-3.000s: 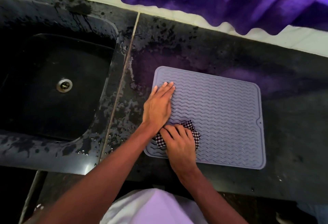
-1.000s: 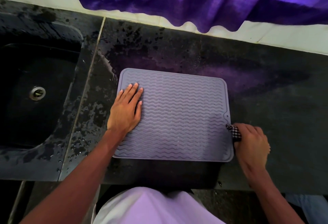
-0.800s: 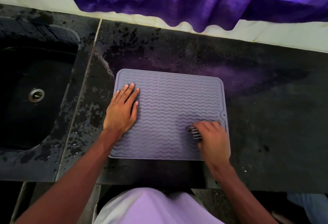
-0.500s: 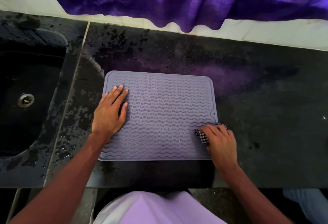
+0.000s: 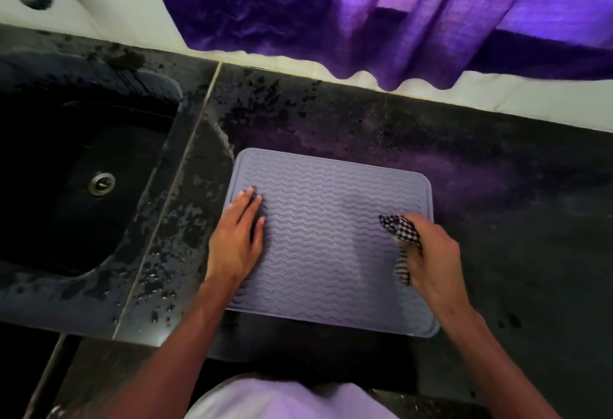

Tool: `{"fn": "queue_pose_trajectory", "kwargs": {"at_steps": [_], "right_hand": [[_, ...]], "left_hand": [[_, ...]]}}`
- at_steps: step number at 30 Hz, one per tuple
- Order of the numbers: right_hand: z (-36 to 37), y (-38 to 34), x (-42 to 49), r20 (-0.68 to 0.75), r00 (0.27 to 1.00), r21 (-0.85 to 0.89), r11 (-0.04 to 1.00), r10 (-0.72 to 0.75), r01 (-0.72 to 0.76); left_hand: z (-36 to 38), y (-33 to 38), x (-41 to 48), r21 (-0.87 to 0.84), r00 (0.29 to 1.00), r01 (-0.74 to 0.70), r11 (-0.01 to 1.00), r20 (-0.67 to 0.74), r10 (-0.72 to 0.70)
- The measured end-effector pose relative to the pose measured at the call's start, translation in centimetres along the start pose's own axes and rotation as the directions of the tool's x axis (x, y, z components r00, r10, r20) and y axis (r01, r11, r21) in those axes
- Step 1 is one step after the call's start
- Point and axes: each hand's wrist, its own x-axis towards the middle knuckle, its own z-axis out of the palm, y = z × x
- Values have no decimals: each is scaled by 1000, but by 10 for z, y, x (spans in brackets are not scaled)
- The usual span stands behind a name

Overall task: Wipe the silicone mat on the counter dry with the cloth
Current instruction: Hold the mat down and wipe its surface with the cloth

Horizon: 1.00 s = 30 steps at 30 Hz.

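Wiping along the right side of the grey, wave-ribbed silicone mat (image 5: 331, 242), the right hand (image 5: 434, 262) has carried the bunched black-and-white checked cloth (image 5: 399, 227) from the mat's near right corner, where it was half a second ago, up to about halfway along the mat's right edge. The fingers are curled tight round the cloth, and a wad of it pokes out toward the mat's centre and touches the ribs. The left hand (image 5: 237, 242) has kept its place: it lies flat with straight fingers on the mat's left edge, pinning it down, so the two hands sit well apart at opposite ends of the mat. I judge from this shift that the strokes are now working over the right portion, and that the far strip of the mat is likely yet to be covered; whether any water remains on the ribs cannot be told. The mat lies flat on the dark speckled stone counter (image 5: 517, 206), with the black sink (image 5: 49, 219) to the mat's left and a purple curtain (image 5: 365, 13) hanging beyond its far edge. Its long axis runs left to right, roughly parallel to the counter's front, slightly skewed, and the wavy ribs follow that axis.
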Motion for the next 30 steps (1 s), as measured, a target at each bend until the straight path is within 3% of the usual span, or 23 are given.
{"fn": "queue_pose_trajectory", "kwargs": {"at_steps": [4, 7, 11, 16, 22, 30], "right_hand": [[56, -49, 58, -15, 983, 49, 981, -185, 185], [103, -79, 99, 110, 964, -49, 967, -242, 248], [147, -120, 139, 279, 927, -219, 923, -253, 317], [190, -134, 154, 288, 929, -293, 903, -231, 315], [205, -123, 146, 214, 938, -410, 847, -272, 339], [179, -112, 151, 238, 962, -470, 850, -136, 237]], "left_hand": [[-10, 2, 19, -26, 991, 129, 991, -42, -130], [-11, 1, 42, -78, 986, 139, 987, -82, -145], [1, -4, 67, -157, 982, 185, 970, -15, -190], [9, -7, 66, -34, 992, 126, 991, 28, -125], [7, -3, 67, 39, 988, 151, 988, 21, -152], [8, -2, 70, 155, 993, 116, 981, -42, -111]]}}
